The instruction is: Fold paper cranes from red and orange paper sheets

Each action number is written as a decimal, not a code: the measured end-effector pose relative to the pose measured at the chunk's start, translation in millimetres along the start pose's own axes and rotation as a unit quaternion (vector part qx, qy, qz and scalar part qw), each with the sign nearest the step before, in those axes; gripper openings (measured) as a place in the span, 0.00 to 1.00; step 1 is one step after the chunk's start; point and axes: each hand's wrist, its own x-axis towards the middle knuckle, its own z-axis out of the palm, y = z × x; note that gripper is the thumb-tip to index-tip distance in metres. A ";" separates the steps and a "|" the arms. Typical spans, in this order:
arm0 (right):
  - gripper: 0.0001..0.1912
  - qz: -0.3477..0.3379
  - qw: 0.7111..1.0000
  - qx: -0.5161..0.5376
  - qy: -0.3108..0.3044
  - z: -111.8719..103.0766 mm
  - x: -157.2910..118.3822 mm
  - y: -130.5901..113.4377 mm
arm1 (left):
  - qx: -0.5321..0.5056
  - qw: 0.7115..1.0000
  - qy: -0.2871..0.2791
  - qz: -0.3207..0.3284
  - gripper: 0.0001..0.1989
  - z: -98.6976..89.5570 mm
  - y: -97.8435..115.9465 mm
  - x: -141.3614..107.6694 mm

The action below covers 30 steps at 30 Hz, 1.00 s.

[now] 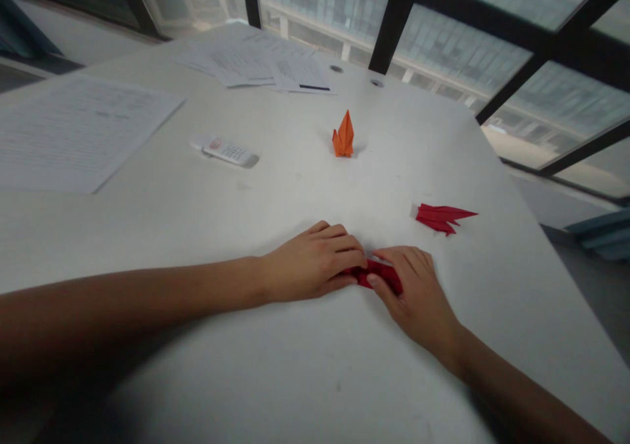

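A piece of folded red paper [365, 275] lies on the white table [275, 365] between my two hands. My left hand [319, 260] has its fingers closed over the paper's left end. At the right end, my right hand [413, 293] grips the paper between thumb and fingers. Parts of the paper are hidden under both hands. Beyond my right hand lies a red folded paper figure [440, 218] with pointed ends. Farther back, an orange folded paper figure [344, 136] stands upright.
A white remote-like object [227, 151] lies left of the orange figure. Printed sheets [79, 129] cover the far left, and more papers [260, 60] lie at the back. Windows with dark frames [394, 24] stand beyond the table's far edge.
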 end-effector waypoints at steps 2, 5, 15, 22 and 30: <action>0.11 0.002 1.000 -0.004 -0.002 1.1 -0.8 2.0 | -0.010 1.000 0.009 -0.007 0.13 1.1 0.4 0.1; 0.08 -0.010 1.000 0.002 0.006 0.5 -1.8 2.9 | -0.012 1.000 0.020 -0.018 0.15 1.6 1.1 -0.3; 0.03 -0.061 0.995 0.060 0.045 -5.8 -1.3 -1.0 | 0.002 1.000 0.014 -0.009 0.12 -0.2 1.7 -0.1; 0.05 0.009 0.996 0.085 0.039 -1.0 0.3 1.1 | -0.010 0.999 0.033 -0.032 0.15 0.9 2.2 -1.1; 0.14 0.285 0.886 0.366 0.020 -10.8 6.3 -4.3 | -0.364 0.897 0.196 -0.158 0.43 -1.6 1.6 4.3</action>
